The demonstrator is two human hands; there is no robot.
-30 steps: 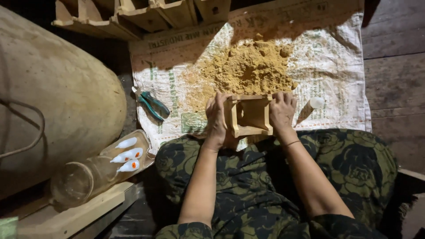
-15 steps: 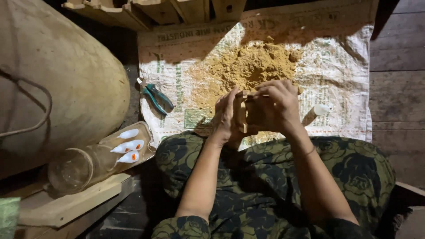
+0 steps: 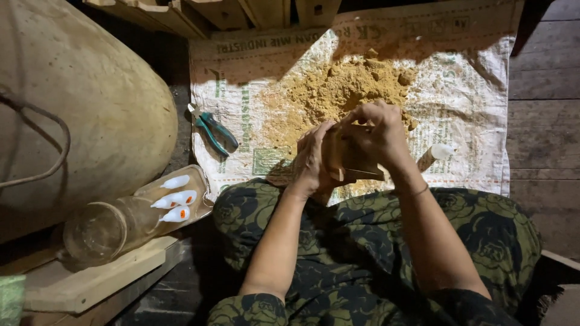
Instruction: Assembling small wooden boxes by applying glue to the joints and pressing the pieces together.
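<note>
A small open wooden frame box (image 3: 350,160) is held between both hands, lifted and tilted above my lap. My left hand (image 3: 313,158) grips its left side. My right hand (image 3: 377,136) wraps over its top and right side, hiding most of it. Just beyond lies a heap of yellowish-brown powdery material (image 3: 338,90) with a few lumps, spread on a white printed woven sack (image 3: 471,108) laid flat on the dark wooden floor. My legs are in dark green patterned cloth.
Green-handled pliers (image 3: 212,130) lie on the sack's left edge. A small white bottle (image 3: 436,154) lies right of my hands. A clear glass jar (image 3: 115,223) and small white tubes with orange marks (image 3: 174,205) sit at left on a plank, beside a large rounded tan body (image 3: 78,108).
The frame box lay flat on the sack with a hand on each side; both hands have since picked it up and tilted it, the right hand closing over its top.
</note>
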